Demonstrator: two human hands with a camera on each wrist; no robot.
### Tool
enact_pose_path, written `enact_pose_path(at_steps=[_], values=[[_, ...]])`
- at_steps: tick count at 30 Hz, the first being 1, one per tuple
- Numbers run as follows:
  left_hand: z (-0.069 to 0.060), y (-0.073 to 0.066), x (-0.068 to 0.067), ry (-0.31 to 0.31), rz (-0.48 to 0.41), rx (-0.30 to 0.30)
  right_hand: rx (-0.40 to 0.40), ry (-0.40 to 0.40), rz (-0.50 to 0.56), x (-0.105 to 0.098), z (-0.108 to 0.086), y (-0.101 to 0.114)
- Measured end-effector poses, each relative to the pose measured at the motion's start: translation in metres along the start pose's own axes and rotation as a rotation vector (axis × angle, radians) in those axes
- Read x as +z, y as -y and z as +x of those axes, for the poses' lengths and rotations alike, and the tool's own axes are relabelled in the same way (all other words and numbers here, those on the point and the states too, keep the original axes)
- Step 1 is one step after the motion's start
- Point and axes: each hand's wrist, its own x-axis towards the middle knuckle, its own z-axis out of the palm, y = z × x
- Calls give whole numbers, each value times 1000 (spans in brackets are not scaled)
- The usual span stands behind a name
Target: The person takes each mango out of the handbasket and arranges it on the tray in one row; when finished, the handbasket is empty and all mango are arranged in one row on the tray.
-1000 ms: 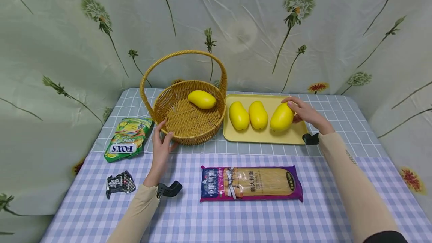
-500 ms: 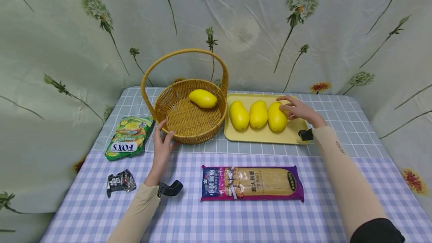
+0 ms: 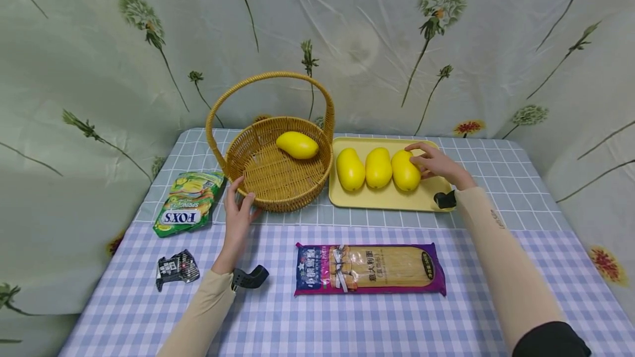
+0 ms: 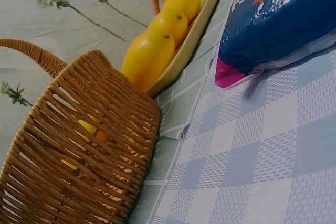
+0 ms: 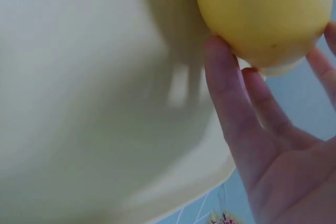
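Three yellow mangoes lie side by side on a pale yellow tray [image 3: 426, 198], and the rightmost mango [image 3: 405, 172] has my right hand [image 3: 437, 164] at its right side. In the right wrist view, spread, fairly straight fingertips touch that mango's end, with the palm apart from it. A single mango [image 3: 297, 145] lies inside the wicker basket [image 3: 270, 180], toward its back right. My left hand [image 3: 237, 225] holds the basket's front left rim, fingertips over the edge. The left wrist view shows the basket's woven side [image 4: 89, 145] but not that hand.
A tall hoop handle [image 3: 270, 75] arches over the basket. Left of it lies a green FOX'S bag [image 3: 188, 203], with a small black packet [image 3: 177, 269] nearer the front. A purple-edged pasta pack [image 3: 370, 269] lies on the checked cloth. A patterned curtain [image 3: 357, 43] stands behind.
My right hand has moved left with the rightmost mango, bringing it up beside the other two on the tray. Its fingers have loosened around the mango. The left hand stays at the basket.
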Motion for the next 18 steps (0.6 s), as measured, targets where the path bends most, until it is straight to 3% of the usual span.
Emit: enact_pose_path(at_steps=[6, 12, 18], values=[[0, 0, 0, 8, -12, 0, 25, -21, 24, 1, -3, 3], [0, 0, 0, 1, 6, 0, 26, -107, -5, 1, -11, 12], [1, 1, 0, -8, 18, 2, -110, -127, 40, 7, -14, 35]])
